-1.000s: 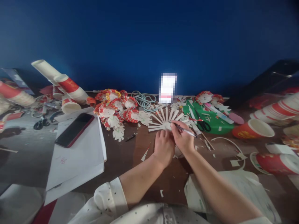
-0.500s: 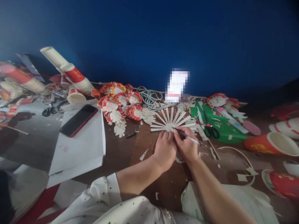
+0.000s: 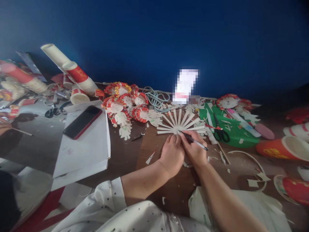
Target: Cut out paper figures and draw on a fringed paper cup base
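In the middle of the table lies a white paper cutout [image 3: 179,120] with narrow strips fanning out from a round centre. My right hand [image 3: 195,148] grips a clear-barrelled pen [image 3: 196,141] with a dark tip, its point at the cutout's centre. My left hand [image 3: 172,156] has its fingers curled at the near edge of the same cutout, holding it down beside the right hand. The part of the cutout nearest me is hidden by both hands.
Left stand a phone [image 3: 82,122] on white sheets [image 3: 84,151] and stacked paper cups [image 3: 76,72]. Red-rimmed paper lion figures [image 3: 118,108] lie behind. Right are black-handled scissors [image 3: 221,135] on green paper [image 3: 238,140] and an orange cup [image 3: 270,148]. Another person's hand [image 3: 4,125] holds a stick.
The view has shifted slightly, so most things sit a little further right. Both hands keep their place at the cutout, and the pen tip stays near its centre.
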`<action>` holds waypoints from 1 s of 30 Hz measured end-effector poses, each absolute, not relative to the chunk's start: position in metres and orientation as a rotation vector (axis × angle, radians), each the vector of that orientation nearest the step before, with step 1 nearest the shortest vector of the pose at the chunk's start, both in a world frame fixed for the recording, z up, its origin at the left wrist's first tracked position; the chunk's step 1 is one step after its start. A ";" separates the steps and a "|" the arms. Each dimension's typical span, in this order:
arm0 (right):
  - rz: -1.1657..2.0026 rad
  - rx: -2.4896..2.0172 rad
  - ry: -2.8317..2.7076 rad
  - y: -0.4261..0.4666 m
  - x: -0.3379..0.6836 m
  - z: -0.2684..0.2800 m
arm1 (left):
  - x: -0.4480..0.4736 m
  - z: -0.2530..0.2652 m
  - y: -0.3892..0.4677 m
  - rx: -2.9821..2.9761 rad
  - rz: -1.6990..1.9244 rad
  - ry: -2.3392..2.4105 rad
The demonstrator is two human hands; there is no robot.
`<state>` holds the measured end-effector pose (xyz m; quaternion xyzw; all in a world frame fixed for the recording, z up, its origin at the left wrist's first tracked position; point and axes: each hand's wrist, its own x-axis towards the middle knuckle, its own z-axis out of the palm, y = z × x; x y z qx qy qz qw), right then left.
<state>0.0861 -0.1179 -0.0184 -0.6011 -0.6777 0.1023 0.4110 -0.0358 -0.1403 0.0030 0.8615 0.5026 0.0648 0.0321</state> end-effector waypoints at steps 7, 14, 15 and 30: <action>0.290 -1.522 -1.704 -0.118 0.086 -0.017 | -0.036 0.002 -0.141 2.646 0.197 1.549; 0.298 -1.553 -1.723 -0.118 0.086 -0.017 | -0.035 0.001 -0.141 2.658 0.199 1.558; 0.295 -1.557 -1.720 -0.118 0.086 -0.017 | -0.035 0.002 -0.141 2.659 0.199 1.557; 0.294 -1.580 -1.701 -0.117 0.086 -0.018 | -0.035 0.002 -0.141 2.679 0.180 1.550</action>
